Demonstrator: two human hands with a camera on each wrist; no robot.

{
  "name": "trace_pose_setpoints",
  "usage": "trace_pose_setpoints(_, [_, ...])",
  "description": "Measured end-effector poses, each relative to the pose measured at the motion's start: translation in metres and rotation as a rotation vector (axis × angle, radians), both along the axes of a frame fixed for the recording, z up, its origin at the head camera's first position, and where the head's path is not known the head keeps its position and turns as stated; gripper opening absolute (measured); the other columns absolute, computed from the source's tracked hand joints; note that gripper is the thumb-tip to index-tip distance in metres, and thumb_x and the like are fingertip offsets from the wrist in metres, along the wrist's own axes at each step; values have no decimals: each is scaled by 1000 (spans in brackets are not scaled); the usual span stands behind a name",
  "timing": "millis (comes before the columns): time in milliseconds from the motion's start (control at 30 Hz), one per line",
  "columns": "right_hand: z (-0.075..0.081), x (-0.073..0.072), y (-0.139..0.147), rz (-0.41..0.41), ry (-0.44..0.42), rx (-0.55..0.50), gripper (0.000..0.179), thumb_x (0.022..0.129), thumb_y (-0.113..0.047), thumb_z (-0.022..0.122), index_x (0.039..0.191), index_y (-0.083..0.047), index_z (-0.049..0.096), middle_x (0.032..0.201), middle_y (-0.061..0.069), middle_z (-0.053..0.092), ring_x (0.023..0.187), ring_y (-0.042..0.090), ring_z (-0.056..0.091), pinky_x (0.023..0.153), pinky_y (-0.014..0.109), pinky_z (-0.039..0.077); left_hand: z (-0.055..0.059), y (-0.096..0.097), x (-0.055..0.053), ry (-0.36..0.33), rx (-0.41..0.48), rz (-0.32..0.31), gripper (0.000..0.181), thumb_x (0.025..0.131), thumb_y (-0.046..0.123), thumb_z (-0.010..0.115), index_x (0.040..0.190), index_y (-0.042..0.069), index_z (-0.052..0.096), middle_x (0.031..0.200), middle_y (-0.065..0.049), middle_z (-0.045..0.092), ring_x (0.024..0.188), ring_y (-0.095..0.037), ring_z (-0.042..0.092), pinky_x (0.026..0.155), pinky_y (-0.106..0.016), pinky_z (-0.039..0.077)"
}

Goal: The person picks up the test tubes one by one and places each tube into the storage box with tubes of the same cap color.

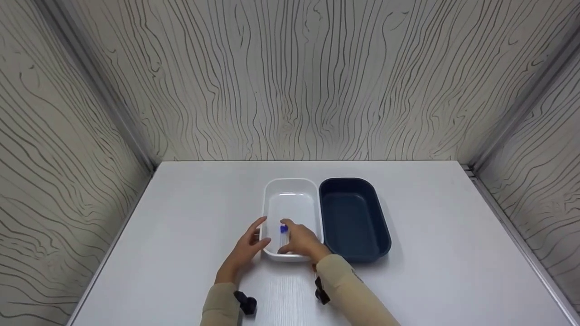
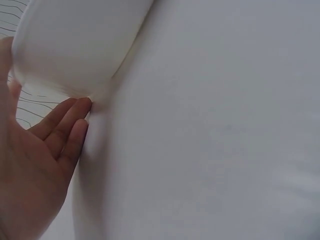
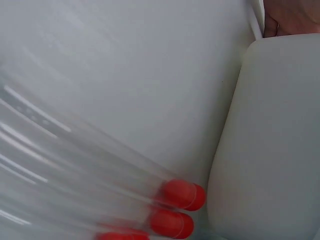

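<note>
In the head view, a white rectangular tray (image 1: 290,186) stands on the table. My left hand (image 1: 244,248) holds its left side, thumb over the rim and other fingers against the outer wall. The left wrist view shows fingers (image 2: 75,137) touching the tray's lower edge. Inside the tray's near part, my right hand (image 1: 302,240) pinches a clear tube with a blue cap (image 1: 284,229); part of the tube is hidden by the hand. Several clear tubes with red caps (image 3: 182,194) lie near the tray's outer wall in the right wrist view, mostly covered by my right arm in the head view.
A dark blue tray (image 1: 353,222) stands against the white tray's right side. Both are on a white table (image 1: 204,194), with wood-patterned panels (image 1: 290,81) behind and at the sides.
</note>
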State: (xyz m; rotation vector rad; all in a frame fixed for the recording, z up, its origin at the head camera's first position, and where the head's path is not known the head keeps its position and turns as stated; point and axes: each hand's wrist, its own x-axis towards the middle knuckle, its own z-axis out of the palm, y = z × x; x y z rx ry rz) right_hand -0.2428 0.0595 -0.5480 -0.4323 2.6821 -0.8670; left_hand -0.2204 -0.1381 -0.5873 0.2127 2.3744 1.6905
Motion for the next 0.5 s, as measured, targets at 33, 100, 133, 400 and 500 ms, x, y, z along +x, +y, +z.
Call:
trace_pose_setpoints(33, [1, 0, 0, -3, 3, -7, 80, 72, -27, 84, 140, -11, 45, 105, 15, 68, 92, 24, 62, 87, 43, 51, 0, 0, 0, 5, -4, 1, 64, 95, 33, 60, 151, 27, 29, 134, -21, 53, 118, -30, 58, 102, -49, 46])
trace_pose_setpoints(100, [1, 1, 2, -5, 20, -24, 72, 76, -31, 81, 137, -10, 49, 96, 11, 68, 84, 18, 59, 80, 39, 50, -1, 1, 0, 9, -6, 3, 64, 95, 31, 59, 151, 27, 29, 133, -21, 53, 119, -30, 58, 103, -50, 45])
trace_pose_setpoints(133, [2, 1, 2, -2, 34, -33, 67, 78, -31, 79, 134, -10, 51, 92, 9, 67, 79, 16, 57, 76, 37, 50, -2, 2, 0, 10, -12, 5, 63, 95, 31, 59, 151, 27, 29, 133, -21, 53, 119, -30, 57, 104, -50, 45])
trace_pose_setpoints(400, [8, 7, 6, 1, 119, -149, 40, 85, -27, 72, 118, -6, 62, 76, 2, 60, 63, 7, 46, 58, 21, 38, -3, 2, 0, 33, 8, 11, 66, 95, 33, 59, 153, 26, 27, 135, -23, 53, 120, -33, 58, 103, -51, 45])
trace_pose_setpoints(500, [10, 11, 7, 2, 130, -211, 36, 87, -25, 70, 116, -4, 63, 73, -1, 56, 60, 5, 43, 55, 18, 36, -2, 2, 2, 24, 2, 27, 70, 95, 35, 59, 154, 27, 23, 135, -21, 54, 120, -31, 59, 104, -50, 46])
